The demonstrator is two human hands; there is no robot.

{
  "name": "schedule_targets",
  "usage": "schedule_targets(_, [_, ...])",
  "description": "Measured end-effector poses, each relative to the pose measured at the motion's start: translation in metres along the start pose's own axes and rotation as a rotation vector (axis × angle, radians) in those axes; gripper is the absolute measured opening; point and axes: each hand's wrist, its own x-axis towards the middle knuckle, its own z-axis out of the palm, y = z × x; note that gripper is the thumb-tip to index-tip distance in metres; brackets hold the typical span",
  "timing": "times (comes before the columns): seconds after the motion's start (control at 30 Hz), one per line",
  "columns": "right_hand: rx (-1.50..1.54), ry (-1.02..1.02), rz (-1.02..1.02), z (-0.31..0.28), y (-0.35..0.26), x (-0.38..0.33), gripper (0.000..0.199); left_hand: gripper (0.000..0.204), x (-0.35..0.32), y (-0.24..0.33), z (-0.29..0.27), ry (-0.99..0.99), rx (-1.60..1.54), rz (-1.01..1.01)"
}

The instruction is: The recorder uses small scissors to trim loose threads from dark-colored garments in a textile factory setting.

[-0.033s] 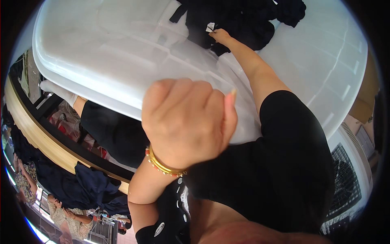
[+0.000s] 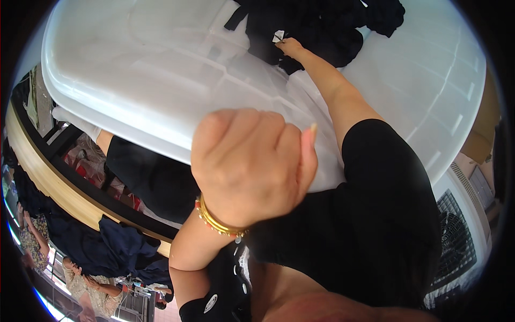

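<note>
My left hand (image 2: 249,163) is raised close in the middle of the view, back toward me, closed into a fist. Gold bangles circle its wrist. Whatever the curled fingers may hold is hidden. Farther off, my right hand (image 2: 291,47) reaches to a black garment (image 2: 322,32) spread on a glossy white surface (image 2: 134,70). Its fingers are pinched at the garment's near side, beside a small white label (image 2: 278,36). A slim dark thing shows at the fingertips, too small to name.
Below the white surface's left edge are a black frame with a pale wooden edge (image 2: 48,172) and red and clear wrapped items. Dark blue cloth (image 2: 123,241) hangs at lower left, near another person (image 2: 88,284). A grey grilled appliance (image 2: 456,231) stands at right.
My left fist has shifted slightly right and down. My right hand stays at the garment; the white label beside it has moved a touch.
</note>
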Motion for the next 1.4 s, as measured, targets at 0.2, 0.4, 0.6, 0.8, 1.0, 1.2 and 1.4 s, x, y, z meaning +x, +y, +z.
schedule_targets(0.2, [0.353, -0.040, 0.111, 0.024, -0.010, 0.041, 0.039, 0.008, -0.002, -0.003, -0.002, -0.038, -0.005, -0.022])
schedule_targets(0.4, [0.403, -0.003, 0.103, 0.042, 0.008, 0.080, 0.034, 0.024, -0.001, -0.001, -0.003, -0.138, 0.079, -0.016])
schedule_targets(0.6, [0.552, -0.097, 0.178, 0.047, -0.020, 0.063, 0.031, 0.027, -0.002, -0.003, -0.003, -0.197, 0.134, -0.006])
schedule_targets(0.8, [0.713, -0.094, -0.106, -0.005, -0.064, 0.008, 0.024, 0.018, 0.012, 0.002, -0.008, -0.168, 0.057, -0.053])
schedule_targets(1.0, [0.617, -0.012, -0.645, -0.124, -0.108, -0.104, 0.028, 0.061, 0.011, -0.004, 0.010, 0.115, 0.008, -0.108])
schedule_targets(1.2, [0.822, -0.122, -0.857, -0.191, -0.134, -0.238, 0.026, 0.095, 0.012, 0.013, 0.006, 0.147, -0.060, -0.124])
schedule_targets(1.4, [0.941, -0.696, -1.352, -0.196, -0.171, -0.324, 0.026, 0.097, 0.014, 0.020, 0.002, 0.123, -0.078, -0.396])
